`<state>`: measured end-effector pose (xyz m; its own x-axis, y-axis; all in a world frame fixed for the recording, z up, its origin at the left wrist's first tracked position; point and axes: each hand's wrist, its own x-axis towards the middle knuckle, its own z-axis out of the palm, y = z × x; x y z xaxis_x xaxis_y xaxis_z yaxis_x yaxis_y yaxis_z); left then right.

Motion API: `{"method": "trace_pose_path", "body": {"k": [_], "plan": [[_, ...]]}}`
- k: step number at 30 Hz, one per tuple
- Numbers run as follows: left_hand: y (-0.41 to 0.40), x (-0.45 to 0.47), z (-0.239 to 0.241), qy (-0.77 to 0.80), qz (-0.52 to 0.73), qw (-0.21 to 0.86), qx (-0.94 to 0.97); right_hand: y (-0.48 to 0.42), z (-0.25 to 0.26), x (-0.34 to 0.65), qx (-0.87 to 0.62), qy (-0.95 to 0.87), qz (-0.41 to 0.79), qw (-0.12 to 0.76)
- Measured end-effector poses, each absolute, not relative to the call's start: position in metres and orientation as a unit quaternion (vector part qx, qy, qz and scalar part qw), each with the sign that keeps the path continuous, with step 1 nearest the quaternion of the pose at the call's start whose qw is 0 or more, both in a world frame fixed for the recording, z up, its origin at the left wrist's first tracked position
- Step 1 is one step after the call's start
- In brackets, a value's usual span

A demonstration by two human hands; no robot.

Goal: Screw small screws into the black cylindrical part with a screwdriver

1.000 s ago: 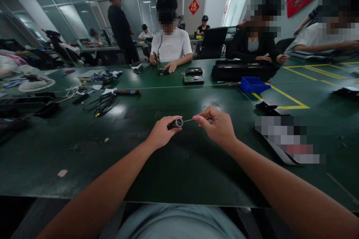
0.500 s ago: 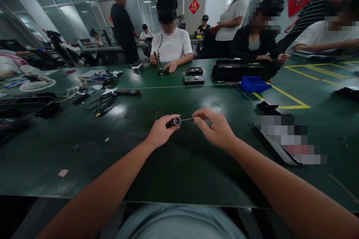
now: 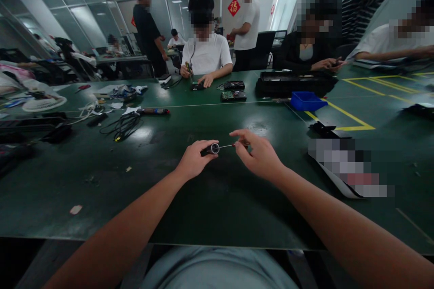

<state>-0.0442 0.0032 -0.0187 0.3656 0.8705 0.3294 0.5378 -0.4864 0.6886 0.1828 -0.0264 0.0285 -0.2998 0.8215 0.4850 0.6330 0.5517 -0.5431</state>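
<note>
Just above the green table, my left hand [image 3: 194,158] grips a small dark cylindrical part [image 3: 214,148] whose round, light-rimmed end faces me. To its right, my right hand [image 3: 259,151] holds a screwdriver [image 3: 228,146] by its reddish handle. The thin metal shaft points left, and its tip meets the round end of the part. My right thumb stays on the handle while the index finger is raised off it. Most of the part's body is hidden in my left fingers, and the handle's far end lies behind my right hand.
On the green table [image 3: 111,207] lie a black cable [image 3: 125,126] and a pen-like tool [image 3: 154,111] to the left. A blue bin [image 3: 308,101], a long black casing [image 3: 294,83] and circuit boards [image 3: 233,95] are farther back. A co-worker [image 3: 206,54] sits opposite.
My right index finger has lifted and straightened, and more of the screwdriver's handle shows. My left hand and the part stay nearly still. A standing person behind has moved left.
</note>
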Motion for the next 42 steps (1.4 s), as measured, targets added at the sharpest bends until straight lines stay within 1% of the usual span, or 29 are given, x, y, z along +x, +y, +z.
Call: {"method": "trace_pose_path", "body": {"k": [9, 14, 20, 27, 36, 42], "plan": [[0.0019, -0.0426, -0.0149, 0.448, 0.343, 0.245, 0.788, -0.0234, 0.0277, 0.1822, -0.478, -0.78, 0.163, 0.37], [0.0021, -0.0421, -0.0149, 0.456, 0.343, 0.254, 0.781, -0.0271, 0.0296, 0.1822, -0.452, -0.795, 0.162, 0.371], [0.0021, -0.0424, -0.0165, 0.448, 0.345, 0.254, 0.785, -0.0256, 0.0297, 0.1823, -0.474, -0.781, 0.169, 0.369], [0.0035, -0.0434, -0.0168, 0.453, 0.352, 0.249, 0.78, -0.0257, 0.0263, 0.1822, -0.456, -0.791, 0.166, 0.371], [0.0027, -0.043, -0.0161, 0.449, 0.342, 0.254, 0.785, -0.0269, 0.0296, 0.1802, -0.479, -0.765, 0.189, 0.386], [0.0021, -0.0435, -0.0153, 0.456, 0.346, 0.26, 0.778, -0.0282, 0.0311, 0.1808, -0.467, -0.773, 0.196, 0.382]]}}
